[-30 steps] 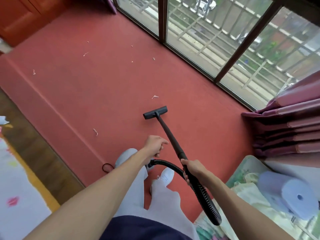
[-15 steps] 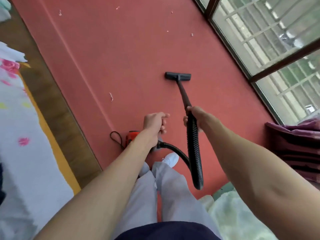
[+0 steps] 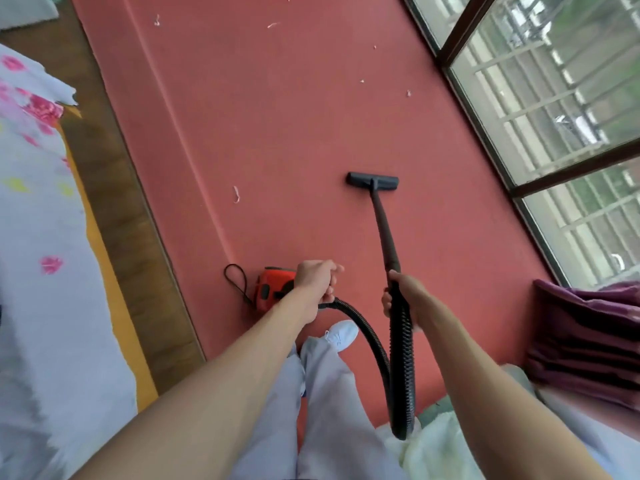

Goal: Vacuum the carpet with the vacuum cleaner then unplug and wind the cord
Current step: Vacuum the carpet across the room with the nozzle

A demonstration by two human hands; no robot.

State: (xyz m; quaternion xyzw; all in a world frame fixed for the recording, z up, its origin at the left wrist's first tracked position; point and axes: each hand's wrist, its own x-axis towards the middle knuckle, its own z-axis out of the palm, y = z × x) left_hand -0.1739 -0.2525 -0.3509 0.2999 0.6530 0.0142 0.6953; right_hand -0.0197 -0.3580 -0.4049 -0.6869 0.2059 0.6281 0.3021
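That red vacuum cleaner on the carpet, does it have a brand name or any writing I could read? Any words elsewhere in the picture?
No readable text anywhere.
Red vacuum cleaner: dark patches on its body, no letters can be made out; the left hand covers part of it.
Floor nozzle and hose: plain black, no marking visible.
White shoe: too blurred to tell.
Flowered cloth: a pattern only, no words.

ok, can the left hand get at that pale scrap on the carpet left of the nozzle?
Probably not as it stands: left hand grips the vacuum body, and the scrap lies well ahead on open carpet.
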